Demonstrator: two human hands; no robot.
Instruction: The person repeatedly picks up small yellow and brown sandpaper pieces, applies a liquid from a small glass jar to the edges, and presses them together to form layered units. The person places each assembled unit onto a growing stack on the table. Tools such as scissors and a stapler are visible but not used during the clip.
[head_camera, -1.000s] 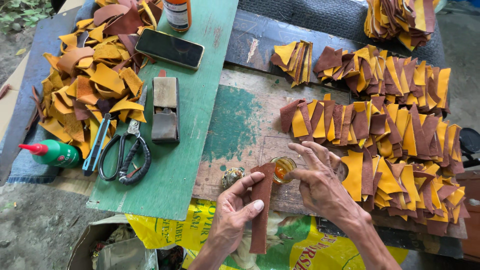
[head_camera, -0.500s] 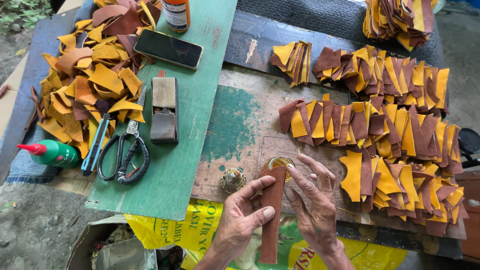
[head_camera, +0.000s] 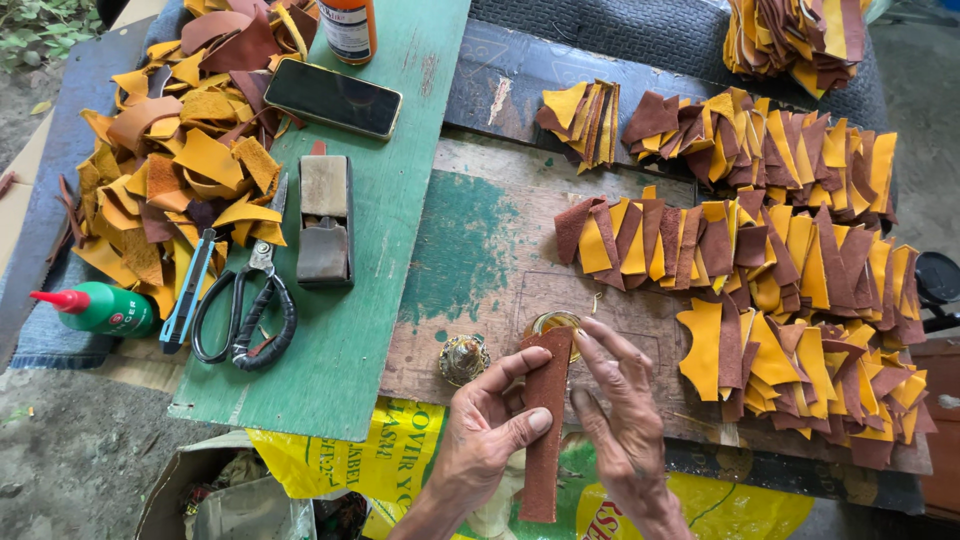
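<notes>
A long brown leather strip (head_camera: 545, 425) lies upright between my hands at the table's near edge. My left hand (head_camera: 485, 430) pinches its left side with thumb and forefinger. My right hand (head_camera: 620, 420) rests flat against its right side, fingers spread. Just past the strip's top end sits a small round glue pot (head_camera: 552, 323) with amber liquid. A small brass-coloured lid (head_camera: 463, 358) lies left of my left hand.
Overlapping rows of yellow and brown leather pieces (head_camera: 780, 260) cover the right. A loose heap (head_camera: 185, 170) lies at left, with black scissors (head_camera: 245, 310), a blue knife (head_camera: 188, 290), a green bottle (head_camera: 95, 308), a phone (head_camera: 332, 97) and a block tool (head_camera: 324, 220) on the green board (head_camera: 400, 230).
My right hand left the glue pot and drew back beside the strip. Both hands shifted slightly right and nearer, with the strip now held between them.
</notes>
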